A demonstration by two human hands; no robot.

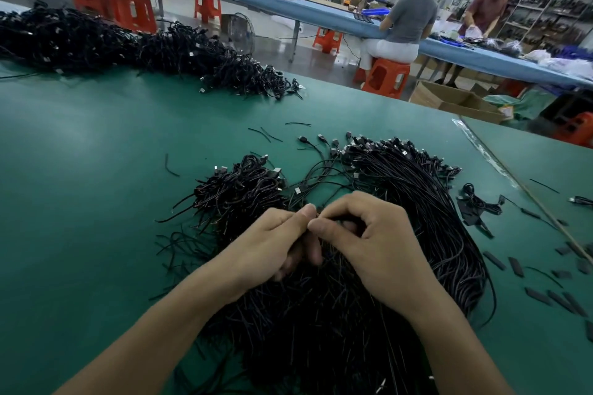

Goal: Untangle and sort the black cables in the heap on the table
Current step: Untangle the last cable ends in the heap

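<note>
A heap of black cables (321, 305) lies on the green table (96, 189) right in front of me. A tangled clump (237, 189) sits at its left, and a combed-out bundle (417, 189) with its plugs fanned at the far end curves along the right. My left hand (272, 244) and my right hand (362, 234) meet over the middle of the heap, thumbs and forefingers pinching a thin cable end between them. The pinched piece is mostly hidden by my fingers.
A long second pile of black cables (128, 48) stretches across the far left of the table. Loose short wire bits (266, 135) and flat black sleeves (513, 266) lie scattered. Cardboard boxes (455, 99), orange stools (388, 77) and two people at a blue bench stand beyond the table's far edge.
</note>
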